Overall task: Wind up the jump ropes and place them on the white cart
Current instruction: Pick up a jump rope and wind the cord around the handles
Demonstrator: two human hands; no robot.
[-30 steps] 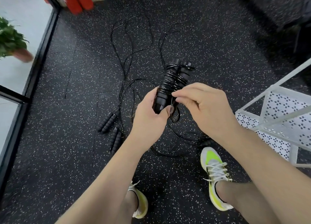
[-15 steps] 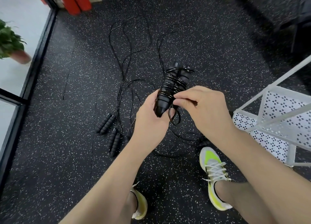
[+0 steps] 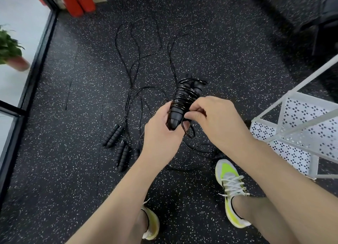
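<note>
While the wound jump rope point(image 3: 184, 99) is gripped at its lower handle ends by the left hand point(image 3: 161, 132), a loose loop of black cord point(image 3: 188, 130) is pinched by the right hand point(image 3: 214, 119), held above the speckled floor point(image 3: 228, 51). Two more handle pairs point(image 3: 118, 145) are seen lying at left, cords trailing away. The white cart point(image 3: 300, 126) is seen at right, apart.
</note>
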